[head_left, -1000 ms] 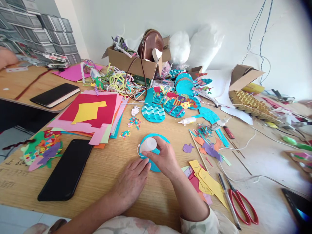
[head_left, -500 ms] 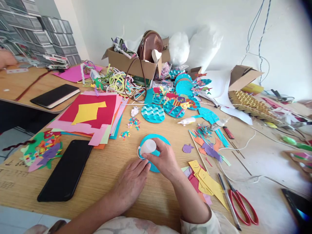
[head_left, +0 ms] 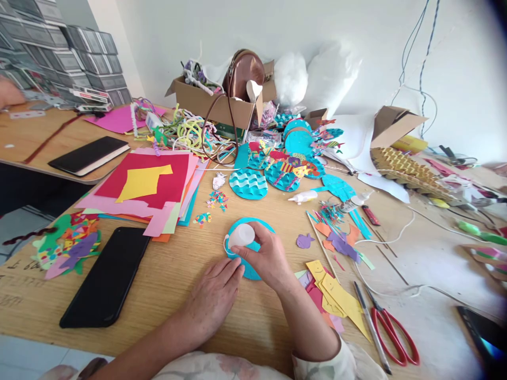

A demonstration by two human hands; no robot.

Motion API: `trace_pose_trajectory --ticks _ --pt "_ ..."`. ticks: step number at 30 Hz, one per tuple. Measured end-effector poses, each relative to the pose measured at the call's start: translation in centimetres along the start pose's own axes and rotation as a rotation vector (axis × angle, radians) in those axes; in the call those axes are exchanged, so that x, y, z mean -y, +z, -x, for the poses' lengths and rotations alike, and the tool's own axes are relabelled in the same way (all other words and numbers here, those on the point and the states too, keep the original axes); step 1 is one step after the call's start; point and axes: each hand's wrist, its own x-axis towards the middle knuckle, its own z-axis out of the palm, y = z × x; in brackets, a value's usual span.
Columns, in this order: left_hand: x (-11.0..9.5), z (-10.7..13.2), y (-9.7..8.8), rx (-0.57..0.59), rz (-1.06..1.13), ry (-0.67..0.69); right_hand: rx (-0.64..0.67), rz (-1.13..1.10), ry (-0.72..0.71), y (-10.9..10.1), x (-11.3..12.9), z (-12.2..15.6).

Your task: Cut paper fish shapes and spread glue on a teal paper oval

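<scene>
My right hand (head_left: 268, 257) is closed round a small white glue bottle (head_left: 241, 235), tipped on its side over a teal paper disc (head_left: 258, 227) on the wooden table (head_left: 166, 279). A thin white line of glue runs along the disc's left edge by the bottle's tip. Flat on the table, fingers stretched out, lies my left hand (head_left: 214, 295); its fingertips touch the near edge of the disc.
A black phone (head_left: 106, 274) lies to the left, with a stack of coloured paper sheets (head_left: 150, 184) behind it. Red scissors (head_left: 392, 327), a pen and yellow paper scraps (head_left: 336, 295) sit to the right. Decorated teal discs (head_left: 285, 169) and a cardboard box (head_left: 216, 103) stand further back. Another person's hand (head_left: 8, 92) shows far left.
The glue bottle has shifted very slightly along the disc's left edge; both hands otherwise stay put.
</scene>
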Motion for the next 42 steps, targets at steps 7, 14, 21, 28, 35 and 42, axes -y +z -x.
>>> trace_pose_trajectory --ticks 7,14,21,28,35,42 --pt "-0.02 -0.02 0.07 0.012 -0.011 0.008 0.005 0.013 -0.009 0.13 0.04 -0.06" --pt "0.0 0.1 0.31 -0.01 -0.001 0.004 0.011 0.003 0.004 0.11 0.09 -0.03" --pt "-0.14 0.09 0.26 -0.007 -0.01 -0.016 -0.01 -0.017 0.023 -0.38 0.4 0.1" --pt "-0.03 -0.02 0.08 0.002 -0.001 0.003 0.016 -0.029 0.012 0.14 0.0 -0.07" --pt "0.04 0.15 0.23 0.001 -0.003 0.005 -0.002 0.0 0.017 -0.31 0.45 -0.05" --pt "-0.02 0.0 0.01 -0.01 -0.007 0.007 -0.011 0.065 -0.026 -0.17 0.42 -0.12"
